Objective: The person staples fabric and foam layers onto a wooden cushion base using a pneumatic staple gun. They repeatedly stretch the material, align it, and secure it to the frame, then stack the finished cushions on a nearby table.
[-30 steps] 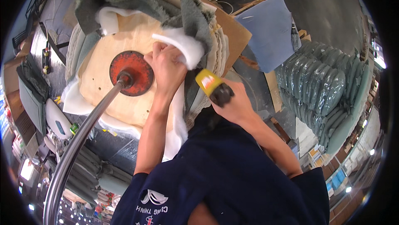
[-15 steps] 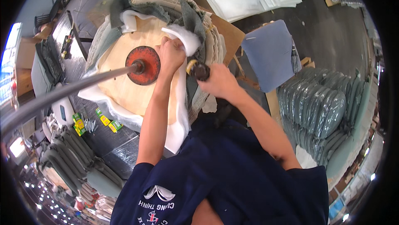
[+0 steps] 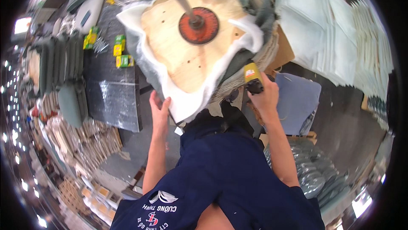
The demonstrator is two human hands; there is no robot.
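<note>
A dark navy short-sleeved shirt [image 3: 221,174] is worn, marked with a white emblem and lettering near its lower edge; both forearms are left bare.

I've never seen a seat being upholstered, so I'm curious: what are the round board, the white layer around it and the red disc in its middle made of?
The round board looks like bare plywood: pale, grain lines, drilled holes. The white layer seems to be soft fibre wadding, fluffy and matte with ragged edges; the left hand touches it. The red disc could be rubber or painted metal; its dull, scuffed face leaves that open.

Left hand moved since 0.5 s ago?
Yes. The left hand has come off the white padding beside the red disc and now sits at the plywood seat's near edge, toward the person.
</note>
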